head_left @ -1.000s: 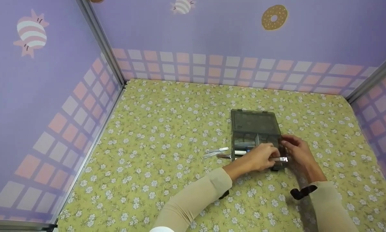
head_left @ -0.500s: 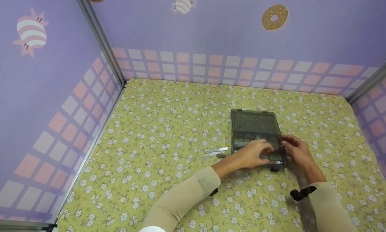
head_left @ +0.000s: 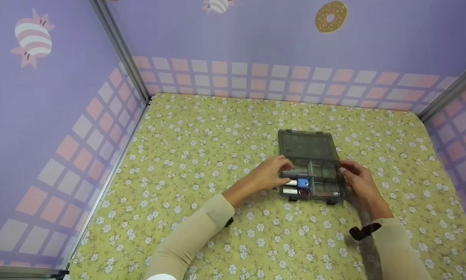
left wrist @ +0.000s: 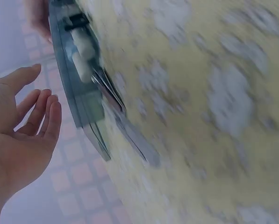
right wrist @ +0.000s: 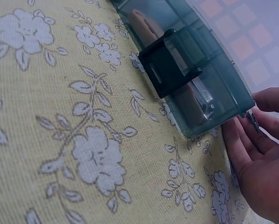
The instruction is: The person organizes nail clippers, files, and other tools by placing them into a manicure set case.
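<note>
A smoky translucent divided box (head_left: 310, 198) stands with its lid (head_left: 307, 144) tipped back. My right hand (head_left: 361, 184) grips its right wall, thumb at the rim and fingers along the outside, as the right wrist view shows. My left hand (head_left: 270, 174) hovers at the box's left end, thumb and fingers apart, holding nothing. Inside the front left compartment lie a blue-and-white bottle (head_left: 302, 183) and a white-capped red one (head_left: 290, 191). A brown stick-like thing with a shiny metal end (head_left: 326, 193) lies front right. At the back left is a thin clear strip (head_left: 296, 171).
On the floral cloth (head_left: 202, 155), left of the box, lie a shiny metal-and-brown tool (left wrist: 109, 91) and a pale slim tool (left wrist: 137, 138); the left hand mostly hides them in the head view. Purple patterned walls (head_left: 233, 39) enclose the table.
My left hand has let go of the brown metal-ended thing in the front right compartment and moved left to the box's left end. The right hand has stayed on the box.
</note>
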Available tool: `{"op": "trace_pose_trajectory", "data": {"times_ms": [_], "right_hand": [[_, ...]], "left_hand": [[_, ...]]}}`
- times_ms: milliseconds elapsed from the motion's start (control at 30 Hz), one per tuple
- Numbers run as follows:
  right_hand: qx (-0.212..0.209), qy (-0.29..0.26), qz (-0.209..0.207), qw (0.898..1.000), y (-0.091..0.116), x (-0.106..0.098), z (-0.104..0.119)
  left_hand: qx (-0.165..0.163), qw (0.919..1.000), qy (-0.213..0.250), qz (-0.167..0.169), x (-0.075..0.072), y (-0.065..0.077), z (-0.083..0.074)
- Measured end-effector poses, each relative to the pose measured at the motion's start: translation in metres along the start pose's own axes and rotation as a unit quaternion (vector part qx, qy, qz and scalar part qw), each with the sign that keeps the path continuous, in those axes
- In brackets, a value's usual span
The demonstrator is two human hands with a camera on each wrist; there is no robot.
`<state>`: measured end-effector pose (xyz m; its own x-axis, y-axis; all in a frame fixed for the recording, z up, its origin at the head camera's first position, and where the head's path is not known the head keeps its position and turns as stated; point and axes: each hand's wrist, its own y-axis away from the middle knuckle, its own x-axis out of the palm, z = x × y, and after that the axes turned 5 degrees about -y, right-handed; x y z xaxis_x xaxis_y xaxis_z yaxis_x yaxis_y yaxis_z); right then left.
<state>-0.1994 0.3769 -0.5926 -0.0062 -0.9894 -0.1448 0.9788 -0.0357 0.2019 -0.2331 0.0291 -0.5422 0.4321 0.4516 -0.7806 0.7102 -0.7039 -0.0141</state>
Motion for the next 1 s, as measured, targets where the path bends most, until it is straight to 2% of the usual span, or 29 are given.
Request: {"op": "trace_pose_trajectory", "data": {"times_ms": [133, 300, 533, 1000], "right_hand": [[0.006, 0.002, -0.003, 1.0, 0.001, -0.002, 0.002], [0.004, 0.002, -0.004, 1.0, 0.002, -0.003, 0.004], [0.004, -0.003, -0.005, 1.0, 0.004, -0.004, 0.004], [0.023, -0.004, -0.009, 1.0, 0.002, 0.001, 0.003]], "left_hand": [[-0.013, 0.9999, -0.004, 0.01, -0.006, 0.009, 0.014], [-0.02, 0.9997, -0.007, 0.008, -0.004, 0.018, 0.025], [-0.024, 0.9996, -0.002, 0.018, 0.001, 0.03, 0.03], [-0.023, 0.9994, -0.024, 0.012, 0.011, 0.037, 0.038]]}}
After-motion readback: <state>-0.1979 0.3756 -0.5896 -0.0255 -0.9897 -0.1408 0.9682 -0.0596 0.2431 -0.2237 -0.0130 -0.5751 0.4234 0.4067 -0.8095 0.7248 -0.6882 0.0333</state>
